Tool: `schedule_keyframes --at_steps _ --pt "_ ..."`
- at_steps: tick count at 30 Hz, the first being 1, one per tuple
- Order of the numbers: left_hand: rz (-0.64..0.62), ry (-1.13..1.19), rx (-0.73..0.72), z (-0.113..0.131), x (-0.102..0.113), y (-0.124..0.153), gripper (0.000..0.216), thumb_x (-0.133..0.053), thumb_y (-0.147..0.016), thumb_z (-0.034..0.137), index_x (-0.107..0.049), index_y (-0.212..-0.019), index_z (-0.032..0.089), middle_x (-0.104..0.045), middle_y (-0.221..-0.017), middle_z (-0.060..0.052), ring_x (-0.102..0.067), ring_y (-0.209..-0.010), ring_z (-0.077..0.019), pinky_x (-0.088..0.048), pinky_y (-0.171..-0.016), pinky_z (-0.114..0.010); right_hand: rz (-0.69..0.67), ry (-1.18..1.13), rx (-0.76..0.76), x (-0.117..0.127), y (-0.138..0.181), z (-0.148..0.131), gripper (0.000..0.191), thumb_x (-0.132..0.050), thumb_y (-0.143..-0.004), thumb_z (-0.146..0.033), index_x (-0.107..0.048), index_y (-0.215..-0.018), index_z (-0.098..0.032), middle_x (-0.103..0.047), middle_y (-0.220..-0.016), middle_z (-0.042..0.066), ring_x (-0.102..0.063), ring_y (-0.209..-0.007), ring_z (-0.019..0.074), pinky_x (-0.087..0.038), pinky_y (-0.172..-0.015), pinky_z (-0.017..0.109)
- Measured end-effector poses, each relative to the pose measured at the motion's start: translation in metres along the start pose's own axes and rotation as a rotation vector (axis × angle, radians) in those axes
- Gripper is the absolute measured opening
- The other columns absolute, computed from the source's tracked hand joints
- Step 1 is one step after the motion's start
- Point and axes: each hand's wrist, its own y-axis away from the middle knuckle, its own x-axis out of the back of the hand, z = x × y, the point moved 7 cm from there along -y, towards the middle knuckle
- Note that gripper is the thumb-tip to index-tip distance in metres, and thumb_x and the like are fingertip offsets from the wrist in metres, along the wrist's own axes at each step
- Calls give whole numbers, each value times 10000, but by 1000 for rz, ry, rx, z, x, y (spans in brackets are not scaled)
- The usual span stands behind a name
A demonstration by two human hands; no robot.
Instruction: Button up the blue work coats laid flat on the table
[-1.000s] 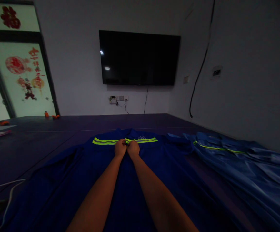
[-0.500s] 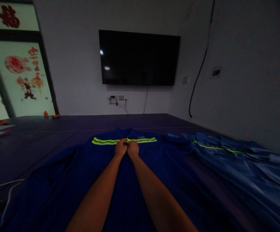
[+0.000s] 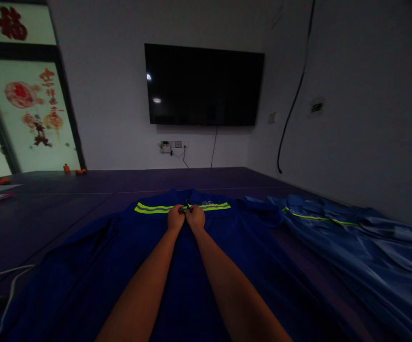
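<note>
A dark blue work jacket lies spread out, front side up, with a yellow-green and grey reflective stripe across its chest. Both hands are close together at the middle of that stripe, on the front opening just below the collar. My left hand is closed, its fingertips pinching the jacket's front edge. Beside it, almost touching, my right hand is closed on the other side of the front edge. The small part between the fingertips is too dark to make out.
A second blue garment with a yellow-green stripe lies crumpled at the right. A white cable runs at the lower left. A black television hangs on the far wall, and a dark cable dangles at the right.
My hands stay at the chest stripe, with the left fingertips shifted slightly left and the small gap between the hands a little wider. The jacket lies as before.
</note>
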Motion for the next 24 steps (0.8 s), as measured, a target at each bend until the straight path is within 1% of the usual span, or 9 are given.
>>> schedule_keyframes --at_steps 4,7,10,13,16,18,21,24 --pt "15 -39 18 -5 1 -1 290 -485 -705 36 -641 -921 151 -681 -872 -51 -620 -799 -138 -454 -735 -218 16 -89 -20 -1 -6 8 252 -456 -786 -238 -631 -953 -166 -674 -881 68 -610 -831 157 -413 -672 195" --pt "26 -77 31 -7 3 -2 207 -489 -748 119 -655 -867 157 -677 -850 -54 -615 -790 -148 -441 -717 -226 12 -153 -17 -3 -9 12 276 -424 -807 -241 -613 -991 -162 -672 -908 56 -610 -832 143 -420 -683 187" --pt "6 -104 23 -7 4 2 171 -504 -772 219 -660 -760 150 -671 -791 -66 -608 -772 -166 -421 -691 -238 -14 -202 25 -2 -8 13 285 -414 -815 -228 -605 -1012 -152 -670 -939 52 -609 -847 129 -428 -707 182" --pt "-51 -112 -2 -3 5 11 175 -541 -748 238 -642 -639 144 -655 -690 -57 -597 -718 -170 -397 -650 -236 -69 -234 106 1 -3 10 303 -401 -813 -160 -596 -1045 -150 -675 -947 36 -615 -835 102 -436 -713 164" --pt "-96 -109 -21 -1 10 23 199 -539 -747 230 -628 -591 147 -643 -646 -42 -583 -680 -153 -378 -624 -220 -136 -240 191 6 8 7 345 -425 -787 -102 -582 -1088 -165 -683 -934 20 -625 -816 102 -452 -715 177" --pt "-127 -109 -37 0 15 32 191 -539 -746 222 -629 -591 154 -647 -658 -30 -578 -684 -139 -375 -628 -207 -173 -229 240 8 19 5 338 -452 -774 -92 -601 -1067 -175 -679 -958 21 -624 -844 113 -456 -741 194" --pt "-166 -115 -59 3 21 43 165 -542 -737 194 -637 -605 166 -659 -705 -23 -581 -735 -135 -387 -674 -202 -212 -195 298 12 40 0 308 -492 -757 -88 -640 -1005 -196 -664 -1011 10 -605 -915 109 -435 -794 182" --pt "-186 -128 -70 7 25 55 162 -528 -746 186 -650 -640 181 -669 -803 -32 -581 -830 -147 -400 -757 -221 -235 -148 332 15 61 -5 265 -528 -739 -96 -674 -924 -217 -668 -996 -5 -595 -933 104 -414 -814 160"
